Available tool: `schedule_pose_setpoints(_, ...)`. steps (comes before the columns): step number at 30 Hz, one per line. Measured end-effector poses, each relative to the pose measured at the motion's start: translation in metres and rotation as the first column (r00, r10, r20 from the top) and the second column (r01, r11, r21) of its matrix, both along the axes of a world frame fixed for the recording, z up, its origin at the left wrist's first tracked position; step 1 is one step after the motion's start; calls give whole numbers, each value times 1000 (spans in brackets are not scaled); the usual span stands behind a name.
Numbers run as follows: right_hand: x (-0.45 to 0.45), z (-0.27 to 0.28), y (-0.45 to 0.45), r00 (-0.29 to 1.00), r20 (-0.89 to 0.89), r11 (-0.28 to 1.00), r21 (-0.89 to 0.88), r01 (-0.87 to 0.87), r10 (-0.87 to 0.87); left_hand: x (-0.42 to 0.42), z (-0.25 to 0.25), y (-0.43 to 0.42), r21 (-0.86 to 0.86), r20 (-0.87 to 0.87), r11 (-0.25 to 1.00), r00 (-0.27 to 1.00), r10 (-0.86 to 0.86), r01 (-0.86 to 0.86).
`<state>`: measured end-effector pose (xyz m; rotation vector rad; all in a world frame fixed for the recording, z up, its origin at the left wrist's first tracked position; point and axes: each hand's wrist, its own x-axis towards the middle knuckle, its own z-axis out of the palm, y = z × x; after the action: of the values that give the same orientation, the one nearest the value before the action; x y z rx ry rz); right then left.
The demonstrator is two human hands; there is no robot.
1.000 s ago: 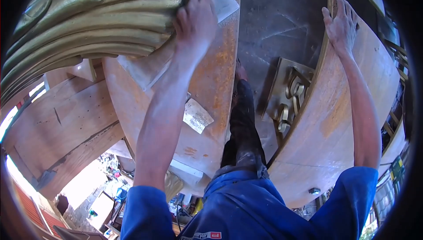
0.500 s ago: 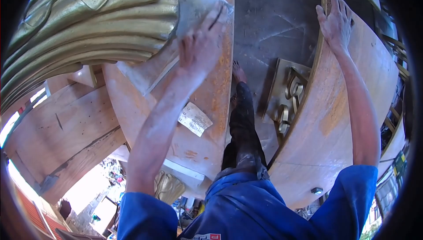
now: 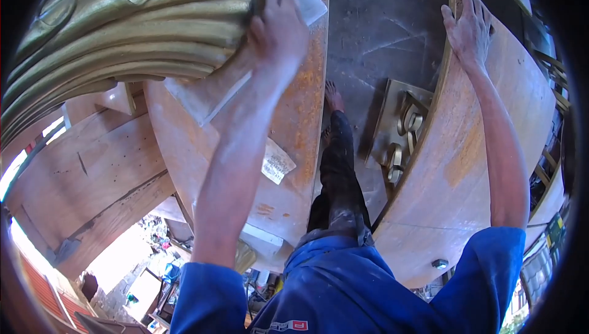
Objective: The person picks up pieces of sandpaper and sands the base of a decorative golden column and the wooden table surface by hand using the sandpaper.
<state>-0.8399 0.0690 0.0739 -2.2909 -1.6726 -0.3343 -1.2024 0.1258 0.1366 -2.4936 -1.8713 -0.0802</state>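
- Left hand (image 3: 279, 36) is at the end of the gold carving (image 3: 144, 33); I cannot tell its grip.
- Right hand (image 3: 470, 32) clasps the curved panel (image 3: 469, 150) by its edge.
- Dark gap (image 3: 383, 21) beside it holds gilt scrollwork (image 3: 396, 161).

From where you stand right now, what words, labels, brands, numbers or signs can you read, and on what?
"P", apparently: on the red square of the blue shirt's badge.
Other letters on that badge: cut off and blurred, unreadable.
Print on the pale paper slip on the rust-stained panel: too small to read.
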Motion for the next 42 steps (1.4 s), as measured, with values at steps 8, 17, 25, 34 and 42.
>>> schedule_pose_setpoints(8, 2, 4, 8, 998, -15, 996, 61, -58, 59, -59, 26, -102, -530, 752, 825, 559, 350, 196)
schedule_pose_setpoints(17, -249, 82, -104, 353, -886, 820, 51, -571, 301, -43, 28, -162, -781, 382, 552, -475, 793, 293)
schedule_pose_setpoints(25, -281, 91, -53, 662, -746, 963, -127, -238, 65, -202, 2, -166, -253, 765, 888, 482, 427, -385)
schedule_pose_setpoints(34, -263, 28, -8, 889, -212, 909, -9, -416, 405, -300, -84, -174, -66, 428, 903, 806, 409, -424)
schedule_pose_setpoints(42, -310, 54, -38, 884, -268, 885, -167, -434, 383, -292, -80, -169, 6, 374, 911, 846, 381, -413)
